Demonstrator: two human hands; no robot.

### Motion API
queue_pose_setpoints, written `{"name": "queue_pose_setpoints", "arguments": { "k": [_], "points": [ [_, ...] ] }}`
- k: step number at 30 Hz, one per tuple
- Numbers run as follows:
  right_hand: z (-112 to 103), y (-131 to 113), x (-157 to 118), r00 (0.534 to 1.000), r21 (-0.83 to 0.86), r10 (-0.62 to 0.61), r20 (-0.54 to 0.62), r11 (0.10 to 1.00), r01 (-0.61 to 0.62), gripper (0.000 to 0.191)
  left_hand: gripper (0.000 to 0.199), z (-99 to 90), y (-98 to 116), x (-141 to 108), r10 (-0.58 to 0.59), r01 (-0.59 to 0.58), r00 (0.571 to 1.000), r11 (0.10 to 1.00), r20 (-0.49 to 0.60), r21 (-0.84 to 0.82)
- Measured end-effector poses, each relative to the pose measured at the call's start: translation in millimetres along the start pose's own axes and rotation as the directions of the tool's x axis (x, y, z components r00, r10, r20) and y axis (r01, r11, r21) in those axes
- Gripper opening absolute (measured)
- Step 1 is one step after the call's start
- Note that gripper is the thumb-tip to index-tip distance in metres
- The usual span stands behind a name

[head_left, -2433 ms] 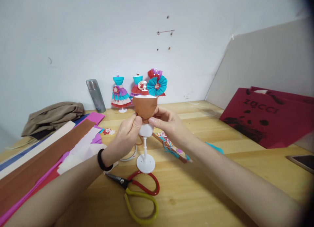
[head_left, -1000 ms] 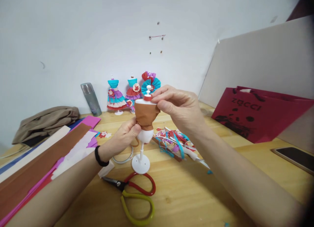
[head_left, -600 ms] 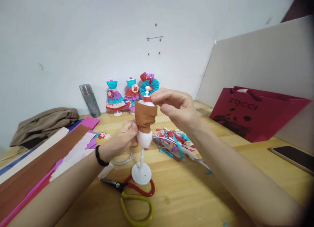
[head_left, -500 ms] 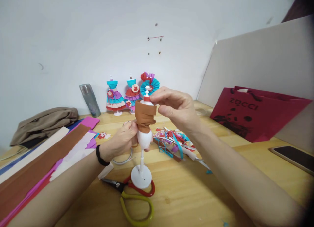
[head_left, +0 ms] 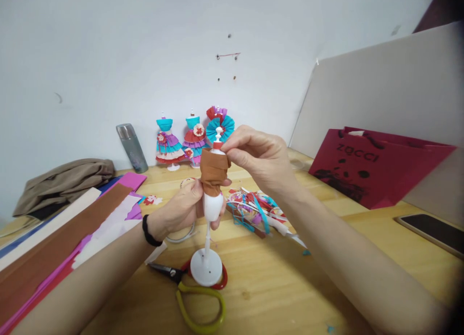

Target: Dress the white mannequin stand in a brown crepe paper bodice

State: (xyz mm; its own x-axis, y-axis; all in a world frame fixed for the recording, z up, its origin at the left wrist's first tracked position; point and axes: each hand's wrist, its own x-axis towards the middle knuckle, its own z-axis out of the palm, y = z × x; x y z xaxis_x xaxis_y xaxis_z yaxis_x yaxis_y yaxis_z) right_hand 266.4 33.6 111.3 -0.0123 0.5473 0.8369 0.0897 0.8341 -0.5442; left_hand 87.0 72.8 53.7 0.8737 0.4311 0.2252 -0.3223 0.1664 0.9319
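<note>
Mannequin [head_left: 213, 208] leaning, base over scissors [head_left: 177, 275], forward of back edge of table [head_left: 261, 283]; left hand [head_left: 184, 201] gripping waist, apparently steadying. Right hand [head_left: 263, 156] holding thumb and fingertips close at upper edge of brown wrap [head_left: 213, 169], seemingly for fine control; cannot tell if pinching.

Mannequin base [head_left: 206, 273] on or above scissors [head_left: 177, 275] at the table's [head_left: 275, 296] six o'clock, paper sheets [head_left: 68, 231] at nine, flask [head_left: 132, 149] at ten, other mannequins [head_left: 170, 147] at twelve, bag [head_left: 384, 168] at two, phone [head_left: 435, 232] at three
</note>
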Motion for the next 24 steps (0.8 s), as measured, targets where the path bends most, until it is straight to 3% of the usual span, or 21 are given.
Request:
{"name": "queue_pose_setpoints", "arguments": {
  "k": [5, 8, 11, 14, 19, 24],
  "points": [
    [-2.1, -4.4, 0.5, 0.998, -0.039, 0.051, -0.043, 0.998, -0.052, 0.008, 0.061, 2.0, -3.1, -1.0, 0.053, -0.042, 0.990, 0.995, -0.128, 0.087],
    [-4.4, -3.1, 1.2, 0.979, -0.059, 0.136, -0.149, 0.987, -0.146, 0.008, 0.056, 0.2, -2.5, -0.7, 0.150, -0.090, 0.963, 0.962, -0.224, 0.259],
    [-7.3, 0.4, 1.4, 0.957, -0.051, 0.247, -0.153, 0.965, -0.257, 0.013, 0.051, -1.6, 2.4, 0.8, 0.302, -0.173, 0.931, 0.861, -0.208, 0.478],
    [-9.1, 2.3, 0.9, 0.946, -0.041, 0.309, -0.098, 0.948, -0.314, 0.018, 0.048, -4.0, 7.6, 2.0, 0.448, -0.208, 0.874, 0.696, -0.189, 0.687],
    [-4.5, -4.8, -1.8, 0.964, -0.089, 0.217, -0.154, 0.969, -0.232, 0.015, 0.034, -11.5, 9.7, -1.1, 0.591, -0.064, 0.788, 0.355, -0.171, 0.933],
    [10.7, -14.8, -8.1, 0.992, -0.263, 0.093, -0.083, 0.958, -0.112, 0.040, 0.024, -10.7, 9.8, -6.1, 0.637, -0.025, 0.769, -0.044, 0.047, 0.999]
  ]
}}
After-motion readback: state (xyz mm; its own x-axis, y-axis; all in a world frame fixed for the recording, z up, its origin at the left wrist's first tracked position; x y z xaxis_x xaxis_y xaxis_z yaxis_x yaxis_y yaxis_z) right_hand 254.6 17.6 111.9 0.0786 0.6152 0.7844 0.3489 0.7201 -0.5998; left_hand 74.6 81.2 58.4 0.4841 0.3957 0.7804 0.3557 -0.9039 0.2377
